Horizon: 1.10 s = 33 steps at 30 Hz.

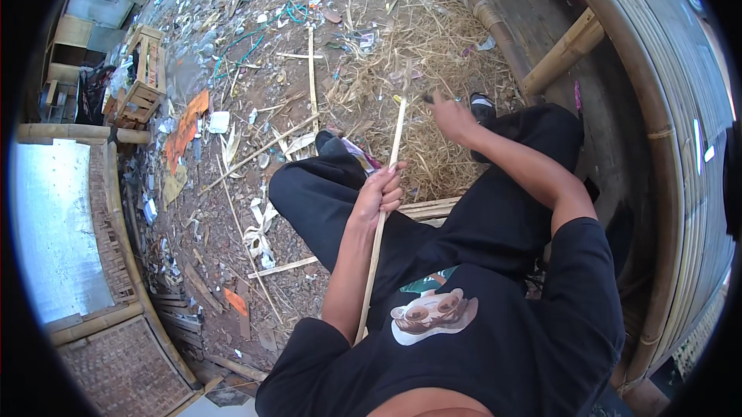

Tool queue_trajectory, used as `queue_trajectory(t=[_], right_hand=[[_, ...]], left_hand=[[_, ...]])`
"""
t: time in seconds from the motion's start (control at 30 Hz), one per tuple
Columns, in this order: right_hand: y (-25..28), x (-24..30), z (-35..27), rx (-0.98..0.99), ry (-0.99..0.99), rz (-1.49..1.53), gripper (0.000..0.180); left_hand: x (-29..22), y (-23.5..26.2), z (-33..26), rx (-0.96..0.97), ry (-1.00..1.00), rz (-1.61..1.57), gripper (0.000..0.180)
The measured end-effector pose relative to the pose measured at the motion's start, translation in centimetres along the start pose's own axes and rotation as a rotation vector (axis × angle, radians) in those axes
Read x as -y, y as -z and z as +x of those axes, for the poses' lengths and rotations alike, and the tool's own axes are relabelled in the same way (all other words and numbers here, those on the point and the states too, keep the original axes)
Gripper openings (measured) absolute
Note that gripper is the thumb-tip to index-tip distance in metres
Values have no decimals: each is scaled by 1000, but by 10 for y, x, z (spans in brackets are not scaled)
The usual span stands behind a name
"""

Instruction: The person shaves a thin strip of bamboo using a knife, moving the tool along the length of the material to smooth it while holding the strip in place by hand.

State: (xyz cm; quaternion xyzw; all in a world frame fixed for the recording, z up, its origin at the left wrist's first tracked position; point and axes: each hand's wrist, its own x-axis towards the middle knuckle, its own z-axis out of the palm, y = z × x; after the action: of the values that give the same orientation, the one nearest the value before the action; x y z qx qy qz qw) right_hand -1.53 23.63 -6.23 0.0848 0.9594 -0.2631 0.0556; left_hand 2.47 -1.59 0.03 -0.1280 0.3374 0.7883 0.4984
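Bamboo strip (pixel 399 127): held in closed grip of left hand (pixel 380 189), slanting far.
Right hand (pixel 452 118): near strip's far end; grip blurred, cannot tell.
Straw (pixel 439 163): loose below right hand.

Two hands show, one left hand (pixel 380 190) and one right hand (pixel 453 119), with one held bamboo strip (pixel 396 139). There are two dark shoes (pixel 482 107), one slatted crate (pixel 145 95), two orange scraps (pixel 185 129) and at least four ground strips (pixel 312 81).
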Motion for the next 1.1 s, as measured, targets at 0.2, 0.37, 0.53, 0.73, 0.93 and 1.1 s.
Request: queue_trajectory(t=[0.2, 0.37, 0.53, 0.73, 0.93, 1.1], right_hand=[[0, 11, -23, -184, 716, -335, 12], [29, -155, 62, -296, -336, -573, 20], [31, -42, 31, -221, -297, 25, 31], [18, -12, 18, -157, -206, 233, 42], [39, 27, -7, -52, -50, 228, 40], [12, 25, -25, -53, 304, 4, 42]], left_hand=[[-6, -5, -2, -14, 3, 0, 23], [-6, -2, -20, 30, -49, 14, 24], [-11, -1, -5, -24, -70, 41, 27], [-11, 0, 1, -13, -100, 76, 27], [-5, -2, 4, -125, -135, 244, 29], [-1, -11, 2, -153, -142, 324, 30]])
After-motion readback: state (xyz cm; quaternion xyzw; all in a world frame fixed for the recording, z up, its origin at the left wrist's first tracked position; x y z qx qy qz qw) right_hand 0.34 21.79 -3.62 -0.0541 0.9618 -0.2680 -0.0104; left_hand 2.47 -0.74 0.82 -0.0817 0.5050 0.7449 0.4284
